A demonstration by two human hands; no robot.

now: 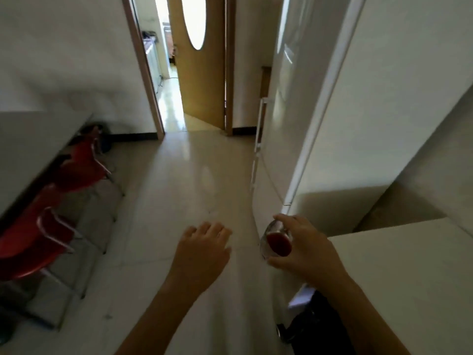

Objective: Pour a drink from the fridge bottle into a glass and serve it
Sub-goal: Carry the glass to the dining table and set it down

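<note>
Right hand (304, 248) wrapped around a glass (276, 242), fingers over the far side, thumb under the near side, held out in the air at the near right. Glass tilted, mouth turned toward the camera, dark red drink (279, 244) inside, roughly half full. Just beyond the glass, the rounded white fridge (286, 111) along the right, its door edge and pale handle (258, 139) visible; whether glass and fridge touch, impossible to tell. At the far right, a pale counter top (409, 265) next to the forearm.

Left hand (202, 252) empty, palm down, fingers loosely spread and slightly curled, hovering over the pale glossy floor (184, 188) near the middle, well apart from the glass and touching nothing.

Along the left, a grey table (28, 149) with red chairs (79, 165) on metal legs tucked beside it. Far ahead, a wooden door (202, 73) with an oval window standing ajar, opening onto a bright corridor. White walls on both sides of the doorway, dark skirting at the bottom. Whole view somewhat blurred, small details on the glass not readable. No bottle in sight.
</note>
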